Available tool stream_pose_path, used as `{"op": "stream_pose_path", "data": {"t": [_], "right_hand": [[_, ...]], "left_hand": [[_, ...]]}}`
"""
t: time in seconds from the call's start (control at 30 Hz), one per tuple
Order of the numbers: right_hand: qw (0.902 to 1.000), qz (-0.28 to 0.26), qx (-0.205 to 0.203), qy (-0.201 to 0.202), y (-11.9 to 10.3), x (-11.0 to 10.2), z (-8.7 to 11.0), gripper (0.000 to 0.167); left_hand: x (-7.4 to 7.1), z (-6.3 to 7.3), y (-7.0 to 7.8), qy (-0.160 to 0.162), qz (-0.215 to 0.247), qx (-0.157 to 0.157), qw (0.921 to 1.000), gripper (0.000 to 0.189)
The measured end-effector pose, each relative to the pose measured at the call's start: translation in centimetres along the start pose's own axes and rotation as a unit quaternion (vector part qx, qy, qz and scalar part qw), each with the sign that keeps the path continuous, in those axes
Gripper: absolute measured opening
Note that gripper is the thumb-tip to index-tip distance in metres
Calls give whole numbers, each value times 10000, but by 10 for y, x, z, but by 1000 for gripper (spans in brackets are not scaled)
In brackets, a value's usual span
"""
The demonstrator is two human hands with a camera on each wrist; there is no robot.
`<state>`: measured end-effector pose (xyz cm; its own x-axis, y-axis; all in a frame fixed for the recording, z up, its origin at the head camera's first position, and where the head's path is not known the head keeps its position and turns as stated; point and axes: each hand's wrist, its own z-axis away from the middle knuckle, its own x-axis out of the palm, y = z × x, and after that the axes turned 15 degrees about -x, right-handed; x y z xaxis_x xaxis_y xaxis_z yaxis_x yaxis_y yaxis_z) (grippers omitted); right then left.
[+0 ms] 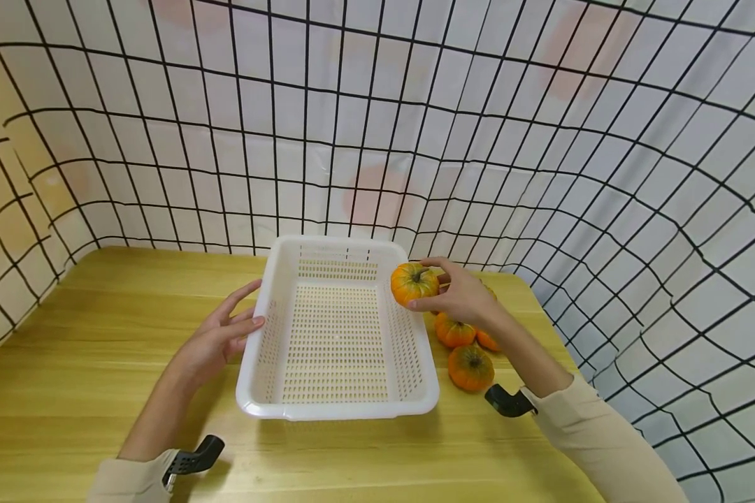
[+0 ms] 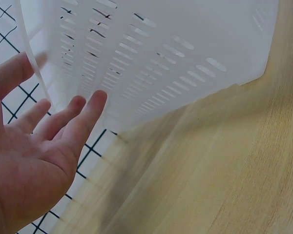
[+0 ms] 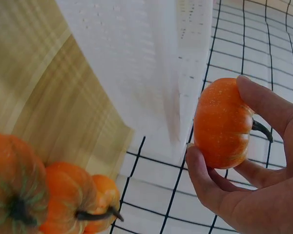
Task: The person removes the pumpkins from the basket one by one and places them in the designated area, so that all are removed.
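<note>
A white perforated plastic basket (image 1: 338,410) sits on the wooden table. At its left side my left hand (image 1: 217,334) holds the rim, thumb over the edge; in the left wrist view the fingers (image 2: 90,114) lie against the outer wall. My right hand (image 1: 462,290) grips a small orange pumpkin (image 1: 413,283) above the basket's right rim. The right wrist view shows this pumpkin (image 3: 222,124) between thumb and fingers, its dark stem towards the palm. Below that hand, several more pumpkins (image 1: 471,368) are clustered right of the basket, some partly hidden by the hand and forearm.
The wooden table (image 1: 119,335) extends left and in front of the basket. A black wire grid (image 1: 340,161) with pale cloth behind it encloses the back and both sides. Black camera mounts (image 1: 195,457) project from both wrists.
</note>
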<state>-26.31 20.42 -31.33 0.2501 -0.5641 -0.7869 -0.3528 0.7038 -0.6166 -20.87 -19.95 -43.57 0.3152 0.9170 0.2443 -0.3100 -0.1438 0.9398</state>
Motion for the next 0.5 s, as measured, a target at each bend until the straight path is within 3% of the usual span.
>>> {"op": "stream_pose_path", "data": {"t": [0.5], "right_hand": [[9999,4,127,-33,34,-19,27,94]], "left_hand": [[1,2,1,23,-65,6,10000,71]]}}
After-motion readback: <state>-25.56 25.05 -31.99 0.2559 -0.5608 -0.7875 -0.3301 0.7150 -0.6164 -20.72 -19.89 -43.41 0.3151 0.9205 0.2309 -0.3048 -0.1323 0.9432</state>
